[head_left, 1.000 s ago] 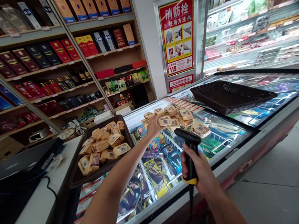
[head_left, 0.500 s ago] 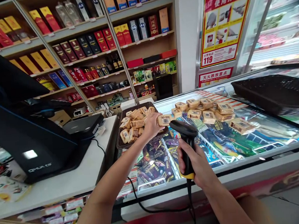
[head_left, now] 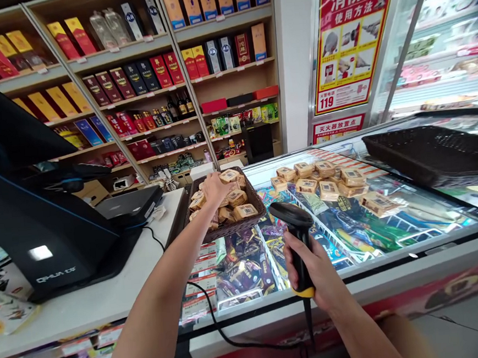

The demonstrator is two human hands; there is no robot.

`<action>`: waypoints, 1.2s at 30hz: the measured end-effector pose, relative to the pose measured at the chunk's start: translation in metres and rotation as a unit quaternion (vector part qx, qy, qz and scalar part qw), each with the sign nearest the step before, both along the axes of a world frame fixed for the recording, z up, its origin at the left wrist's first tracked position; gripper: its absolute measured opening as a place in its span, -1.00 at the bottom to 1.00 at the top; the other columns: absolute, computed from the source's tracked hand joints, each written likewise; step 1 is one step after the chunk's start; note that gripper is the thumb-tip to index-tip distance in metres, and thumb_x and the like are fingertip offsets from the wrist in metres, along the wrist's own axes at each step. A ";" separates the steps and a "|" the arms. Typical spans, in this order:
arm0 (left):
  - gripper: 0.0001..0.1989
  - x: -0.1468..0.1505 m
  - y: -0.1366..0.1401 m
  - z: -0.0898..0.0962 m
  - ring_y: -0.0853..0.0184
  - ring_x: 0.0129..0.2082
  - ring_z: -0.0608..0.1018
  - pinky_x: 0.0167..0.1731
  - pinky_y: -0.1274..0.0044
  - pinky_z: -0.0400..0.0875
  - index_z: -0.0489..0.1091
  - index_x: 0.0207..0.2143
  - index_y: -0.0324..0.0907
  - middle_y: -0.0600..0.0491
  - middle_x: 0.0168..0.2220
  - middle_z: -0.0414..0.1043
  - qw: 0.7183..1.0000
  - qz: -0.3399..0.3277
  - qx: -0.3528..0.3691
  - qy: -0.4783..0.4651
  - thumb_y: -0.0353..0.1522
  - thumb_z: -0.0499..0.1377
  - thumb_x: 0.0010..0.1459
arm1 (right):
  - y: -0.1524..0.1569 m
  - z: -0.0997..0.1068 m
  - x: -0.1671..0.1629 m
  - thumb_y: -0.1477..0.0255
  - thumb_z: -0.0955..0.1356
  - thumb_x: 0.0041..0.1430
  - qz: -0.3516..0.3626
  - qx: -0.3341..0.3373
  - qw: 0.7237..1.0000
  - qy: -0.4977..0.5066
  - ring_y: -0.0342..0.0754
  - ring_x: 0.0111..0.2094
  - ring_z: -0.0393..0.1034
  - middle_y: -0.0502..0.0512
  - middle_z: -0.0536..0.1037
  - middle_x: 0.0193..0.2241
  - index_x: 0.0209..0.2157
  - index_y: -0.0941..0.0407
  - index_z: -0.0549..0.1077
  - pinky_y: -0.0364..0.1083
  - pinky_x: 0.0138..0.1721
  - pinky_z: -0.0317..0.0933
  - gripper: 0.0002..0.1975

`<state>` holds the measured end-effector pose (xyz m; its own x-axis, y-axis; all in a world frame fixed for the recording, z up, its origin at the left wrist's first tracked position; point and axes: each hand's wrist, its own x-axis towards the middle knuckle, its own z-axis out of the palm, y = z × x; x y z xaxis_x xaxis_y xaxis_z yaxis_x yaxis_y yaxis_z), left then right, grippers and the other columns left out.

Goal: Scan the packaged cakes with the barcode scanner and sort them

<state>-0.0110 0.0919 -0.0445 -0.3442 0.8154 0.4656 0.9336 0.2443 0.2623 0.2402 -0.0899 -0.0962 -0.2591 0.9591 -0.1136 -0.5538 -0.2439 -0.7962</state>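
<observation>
My left hand (head_left: 216, 189) reaches over a dark brown woven basket (head_left: 248, 223) and touches the wrapped snack packs (head_left: 237, 197) heaped in it. Its thumb is apart from the fingers, and the fingertips are partly hidden. No pack shows lifted in it. In my right hand (head_left: 312, 270) is a black barcode scanner (head_left: 292, 214) with a yellow base, held upright by its handle. Its head points toward the basket side. More of the same packs (head_left: 329, 190) lie loosely piled on the glass freezer top (head_left: 393, 241), right of the basket.
A second dark basket (head_left: 419, 156) stands at the right on the freezer. At the left, a checkout terminal (head_left: 61, 237) sits on a white counter (head_left: 137, 278). The scanner's black cable (head_left: 231, 342) hangs across the freezer's front edge. Shelves with boxed bottles (head_left: 144, 76) line the back.
My left hand has moved left from in front of the scanner, where it held one pack, to over the basket. That pack is no longer seen in it. The scanner stays nearly still.
</observation>
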 end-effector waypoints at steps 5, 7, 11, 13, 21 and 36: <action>-0.34 0.007 0.014 -0.009 -0.12 0.13 0.35 0.11 0.21 0.15 0.40 -0.01 -0.15 -0.21 0.05 0.36 0.990 0.042 -0.115 0.063 0.06 0.30 -0.06 | 0.009 -0.003 0.020 0.07 0.51 -0.03 -0.013 -0.008 1.000 0.010 -0.26 -0.81 0.13 -0.21 0.34 -0.67 -0.31 0.07 0.32 -0.24 -0.83 0.07 -0.54; -0.34 0.020 0.015 -0.012 -0.15 0.17 0.29 0.14 0.14 0.09 0.39 0.01 -0.12 -0.23 0.10 0.30 0.991 0.043 -0.094 0.085 0.07 0.29 -0.06 | 0.014 -0.005 0.030 0.08 0.52 -0.03 -0.021 -0.011 1.000 0.019 -0.26 -0.81 0.13 -0.21 0.34 -0.66 -0.31 0.07 0.32 -0.24 -0.83 0.07 -0.54; -0.45 0.071 0.022 -0.018 -0.07 0.20 0.22 0.21 0.14 -0.02 0.38 0.02 -0.09 -0.17 0.18 0.21 0.992 -0.040 0.002 0.120 -0.05 0.29 0.02 | 0.025 -0.012 0.052 0.08 0.51 -0.01 -0.055 -0.017 0.998 0.035 -0.27 -0.80 0.15 -0.20 0.35 -0.65 -0.38 0.07 0.29 -0.25 -0.82 0.08 -0.56; -0.50 0.109 0.029 -0.025 -0.03 0.19 0.23 0.21 0.16 0.01 0.38 0.03 -0.07 -0.12 0.18 0.22 0.988 -0.112 0.011 0.109 -0.10 0.28 0.06 | 0.031 -0.015 0.066 0.09 0.51 -0.02 -0.081 -0.021 0.996 0.043 -0.28 -0.79 0.15 -0.20 0.35 -0.64 -0.39 0.07 0.28 -0.25 -0.82 0.09 -0.55; -0.65 0.294 0.065 -0.093 0.10 0.06 0.43 0.09 0.27 0.29 0.41 -0.04 -0.17 -0.11 0.00 0.45 0.909 -0.404 -0.095 -0.034 -0.25 0.25 0.13 | 0.040 -0.022 0.141 0.07 0.53 -0.07 -0.204 -0.043 0.977 0.053 -0.28 -0.79 0.14 -0.20 0.36 -0.63 -0.31 0.06 0.35 -0.26 -0.82 0.09 -0.54; -0.19 0.315 0.056 -0.110 0.04 0.12 0.37 0.11 0.30 0.30 0.24 0.13 -0.25 -0.21 0.10 0.32 0.918 -0.384 -0.026 -0.092 -0.25 0.44 -0.18 | 0.030 -0.023 0.160 0.15 0.51 0.03 -0.236 -0.034 0.970 0.055 -0.28 -0.77 0.16 -0.18 0.36 -0.62 -0.34 0.06 0.36 -0.25 -0.78 0.11 -0.64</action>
<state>0.3044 0.1474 -0.1546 0.2737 0.8700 0.4100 0.7767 -0.4514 0.4392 0.4003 -0.0596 -0.1188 0.1929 0.9652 -0.1764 -0.6973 0.0084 -0.7167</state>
